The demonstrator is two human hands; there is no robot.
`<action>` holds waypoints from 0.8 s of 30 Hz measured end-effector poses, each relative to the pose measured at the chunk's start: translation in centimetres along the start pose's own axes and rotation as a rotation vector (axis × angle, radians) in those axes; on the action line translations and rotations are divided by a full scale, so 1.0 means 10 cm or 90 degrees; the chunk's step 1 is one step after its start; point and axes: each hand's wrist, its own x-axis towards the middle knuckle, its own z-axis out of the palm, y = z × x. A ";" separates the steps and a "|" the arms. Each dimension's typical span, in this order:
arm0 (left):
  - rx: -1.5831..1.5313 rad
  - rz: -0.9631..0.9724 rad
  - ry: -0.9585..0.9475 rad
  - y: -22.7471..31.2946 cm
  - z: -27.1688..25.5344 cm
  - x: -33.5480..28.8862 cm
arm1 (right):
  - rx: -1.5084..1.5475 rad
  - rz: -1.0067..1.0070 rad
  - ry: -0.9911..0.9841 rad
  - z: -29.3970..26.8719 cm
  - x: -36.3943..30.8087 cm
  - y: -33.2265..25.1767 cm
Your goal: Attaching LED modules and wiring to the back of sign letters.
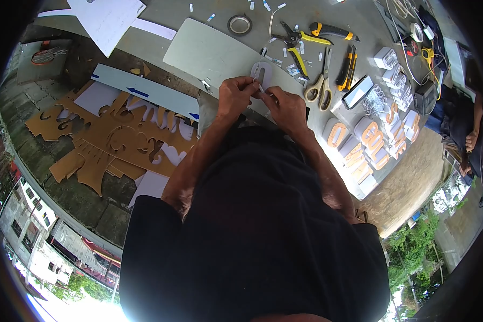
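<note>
My left hand (234, 97) and my right hand (287, 109) meet over the near edge of the table, fingertips almost touching. The right thumb and finger pinch a small whitish strip (261, 91). The left fingers are pressed together beside it; what lies between them is too small to make out. Just beyond the fingertips, a pale rounded piece with a slot in its middle (268, 74) rests on the whitish board (209, 53). A thin line, perhaps a wire, runs along its slot.
Pliers (298, 53), gold-handled scissors (320, 90), box cutters (348, 68), tape (240, 24) and a phone (358, 92) lie beyond and to the right. Several letter-shaped pieces (371, 137) fill the right side. Brown cut-out sheets (107, 131) lie lower left. Another person's hand (471, 140) shows far right.
</note>
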 end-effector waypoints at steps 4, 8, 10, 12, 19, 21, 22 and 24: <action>-0.021 -0.009 -0.027 -0.02 -0.03 0.00 | 0.114 -0.052 0.081 0.03 0.10 0.10; -0.072 -0.014 -0.035 -0.04 -0.03 0.02 | 0.155 0.030 -0.006 0.02 0.21 0.08; -0.106 -0.010 -0.053 -0.07 -0.03 0.04 | 0.175 0.052 -0.033 0.03 0.26 0.10; -0.109 -0.008 -0.059 -0.08 -0.04 0.04 | 0.203 0.099 -0.073 0.04 0.31 0.16; -0.102 -0.005 -0.050 -0.09 -0.06 0.04 | 0.271 0.165 -0.186 -0.03 0.33 0.18; -0.096 -0.007 -0.065 -0.09 -0.06 0.03 | 0.370 0.189 -0.219 -0.02 0.33 0.25; -0.091 -0.010 -0.078 -0.10 -0.07 0.04 | 0.371 0.189 -0.217 -0.01 0.32 0.24; -0.086 -0.011 -0.078 -0.10 -0.09 0.05 | 0.406 0.197 -0.169 0.00 0.28 0.20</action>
